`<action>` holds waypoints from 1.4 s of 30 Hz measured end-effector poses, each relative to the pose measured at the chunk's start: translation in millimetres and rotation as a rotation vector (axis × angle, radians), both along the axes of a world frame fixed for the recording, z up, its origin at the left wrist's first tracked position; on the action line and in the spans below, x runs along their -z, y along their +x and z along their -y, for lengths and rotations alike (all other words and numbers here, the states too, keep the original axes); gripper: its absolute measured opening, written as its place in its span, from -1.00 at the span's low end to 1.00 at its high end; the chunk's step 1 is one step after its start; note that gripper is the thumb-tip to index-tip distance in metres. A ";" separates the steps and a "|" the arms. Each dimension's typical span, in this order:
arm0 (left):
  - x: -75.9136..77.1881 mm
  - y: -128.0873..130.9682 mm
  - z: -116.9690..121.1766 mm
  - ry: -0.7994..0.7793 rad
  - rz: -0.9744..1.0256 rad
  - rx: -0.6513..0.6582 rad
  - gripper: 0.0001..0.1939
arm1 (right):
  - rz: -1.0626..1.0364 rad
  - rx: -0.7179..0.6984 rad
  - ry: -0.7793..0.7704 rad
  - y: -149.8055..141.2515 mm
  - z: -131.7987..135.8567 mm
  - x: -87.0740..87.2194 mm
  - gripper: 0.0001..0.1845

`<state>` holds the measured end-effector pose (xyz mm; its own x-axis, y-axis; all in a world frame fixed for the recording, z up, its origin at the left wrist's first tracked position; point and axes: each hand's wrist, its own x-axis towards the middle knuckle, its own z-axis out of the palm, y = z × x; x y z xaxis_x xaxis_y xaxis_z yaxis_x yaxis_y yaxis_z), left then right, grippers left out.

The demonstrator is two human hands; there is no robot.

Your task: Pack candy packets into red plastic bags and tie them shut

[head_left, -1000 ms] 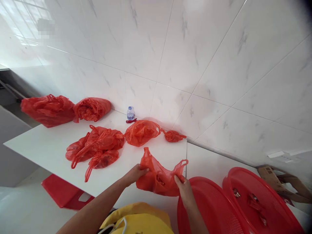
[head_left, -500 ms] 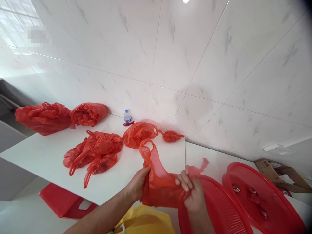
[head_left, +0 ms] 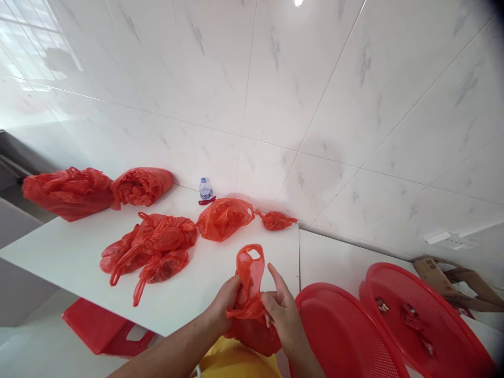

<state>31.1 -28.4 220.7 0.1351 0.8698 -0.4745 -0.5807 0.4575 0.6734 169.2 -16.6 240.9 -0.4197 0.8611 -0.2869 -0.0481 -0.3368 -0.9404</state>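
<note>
A thin red plastic bag [head_left: 254, 333] hangs close to my body over the table's near edge, one handle loop standing up from it. My left hand [head_left: 224, 302] grips the bag's left side, thumb on top. On the other side my right hand [head_left: 281, 310] pinches the bag's rim, its index finger pointing up and away. What lies inside the bag is hidden. Beyond my hands, an open red bag [head_left: 226, 218] and a small knotted red bag [head_left: 276, 220] rest near the wall. Several tied red bags [head_left: 151, 247] lie heaped to the left.
Two large red bags [head_left: 69, 191] stand at the table's far left. A small water bottle [head_left: 205, 189] is by the wall. On the right are a red basket [head_left: 334, 325] and another red basket [head_left: 425, 294] holding a few small packets. A red stool [head_left: 102, 325] stands below left.
My right hand has moved left toward my left hand, drawing the stretched bag narrower. The handle that flapped beside the right hand is gathered in, and the bag sits slightly lower.
</note>
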 end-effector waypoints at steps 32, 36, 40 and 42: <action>-6.5 -1.6 3.4 0.218 0.030 0.066 -0.58 | -0.216 0.036 -0.060 4.9 -8.5 23.4 -0.36; -1.6 -5.2 1.1 0.143 0.019 -0.041 -0.66 | -0.025 -0.065 0.042 7.3 -9.5 18.5 -0.64; -3.7 -6.5 1.9 0.155 0.029 -0.045 -0.67 | 0.041 -0.064 0.091 2.1 -10.9 10.4 -0.51; -7.7 -6.1 3.4 0.186 0.018 -0.034 -0.66 | 0.140 -0.020 0.131 -0.2 -13.2 12.8 -0.53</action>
